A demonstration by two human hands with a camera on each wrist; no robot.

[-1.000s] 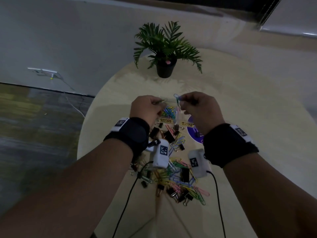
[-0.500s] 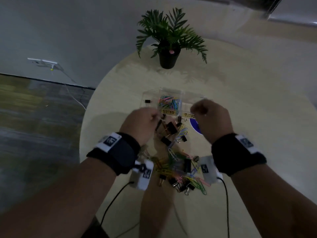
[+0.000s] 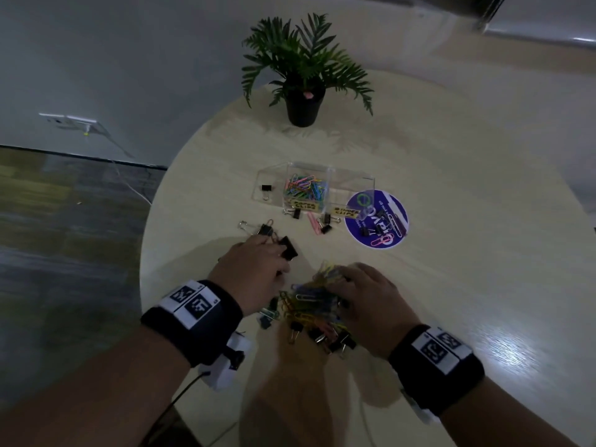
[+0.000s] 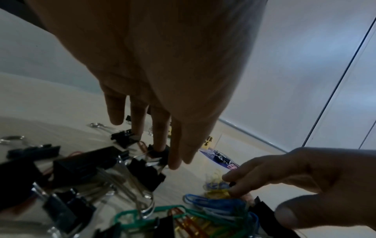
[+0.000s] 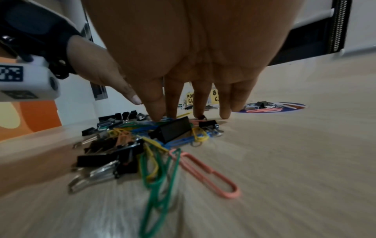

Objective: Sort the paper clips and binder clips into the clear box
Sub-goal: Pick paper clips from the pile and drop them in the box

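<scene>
The clear box (image 3: 350,183) stands mid-table; its middle compartment holds coloured paper clips (image 3: 304,188) and its left one a single black binder clip (image 3: 266,188). A mixed pile of clips (image 3: 309,304) lies near me. My left hand (image 3: 274,253) rests with straight fingers on black binder clips (image 3: 288,248) at the pile's far left; the left wrist view shows its fingertips (image 4: 160,145) touching them. My right hand (image 3: 342,279) lies flat over the pile's right side, its fingertips (image 5: 157,116) pressing on paper clips (image 5: 183,140). Neither hand grips anything.
A potted plant (image 3: 303,91) stands at the table's far side. A round blue sticker (image 3: 375,221) right of the box carries a few clips. Loose clips (image 3: 319,222) lie in front of the box. The table's edge (image 3: 145,253) curves close on the left.
Both hands pinched paper clips above the box a second ago. They have since drawn back toward me and dropped flat onto the pile, holding nothing.
</scene>
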